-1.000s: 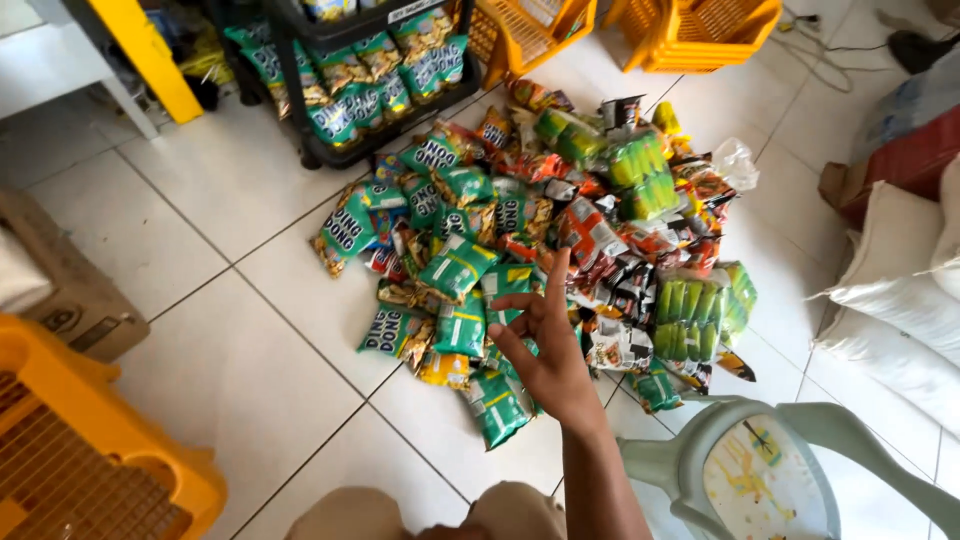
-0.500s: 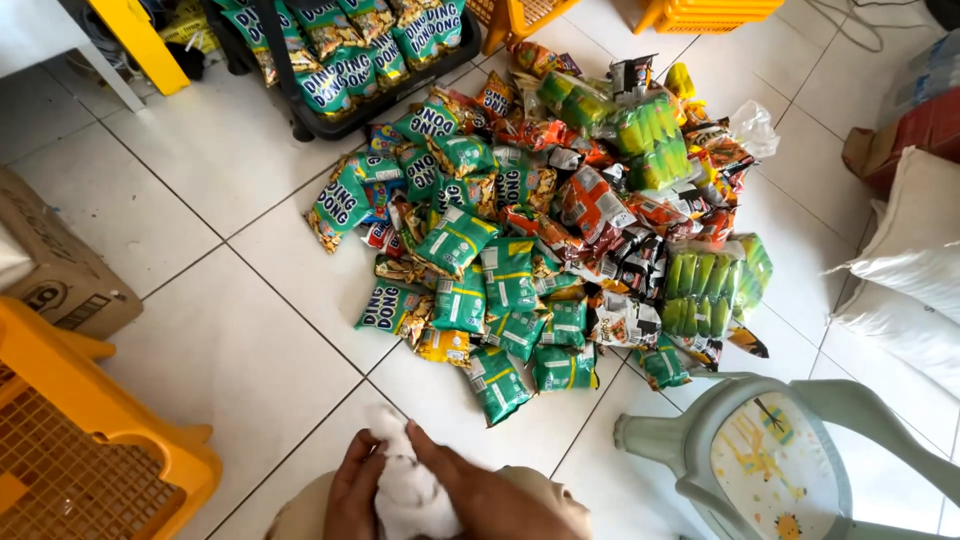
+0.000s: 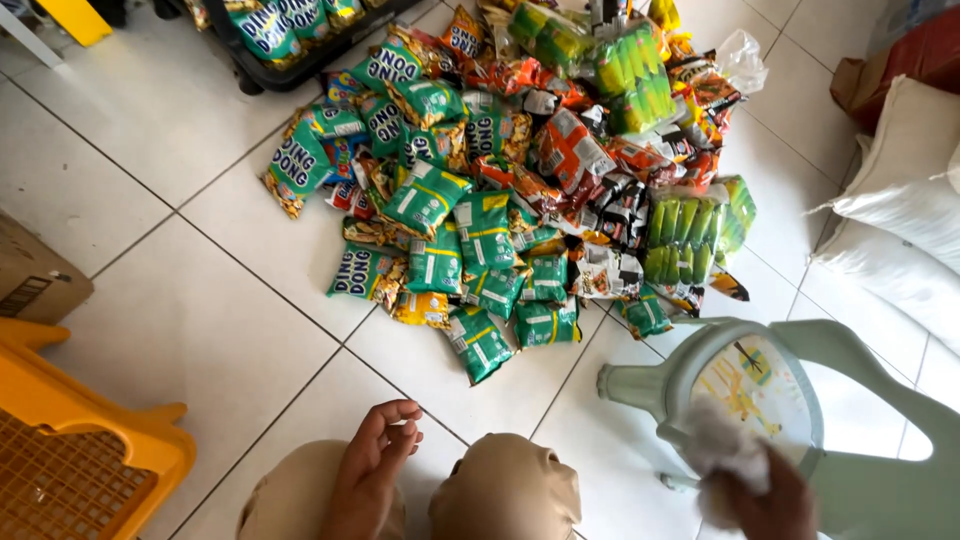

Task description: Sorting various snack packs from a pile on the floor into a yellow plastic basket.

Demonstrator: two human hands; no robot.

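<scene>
My left hand (image 3: 368, 470) rests open on my left knee at the bottom of the view, fingers loosely curled and holding nothing. Low at the right, my right hand (image 3: 760, 495) grips a crumpled white cloth (image 3: 718, 445) and presses it on the round seat of a pale green plastic stool (image 3: 770, 390). Ahead of my knees, a heap of small snack packets (image 3: 510, 180), mostly green with orange, red and yellow ones, lies on the white tiled floor (image 3: 200, 300).
An orange plastic crate (image 3: 70, 450) stands at the bottom left, beside a cardboard box (image 3: 30, 275). A black tray holding green packets (image 3: 290, 35) sits at the top. White sacks (image 3: 900, 200) lie along the right edge.
My hands were together at my knees with the white cloth. The right hand has since carried the cloth rightward onto the stool seat, while the left stays on my knee. The view tilted down.
</scene>
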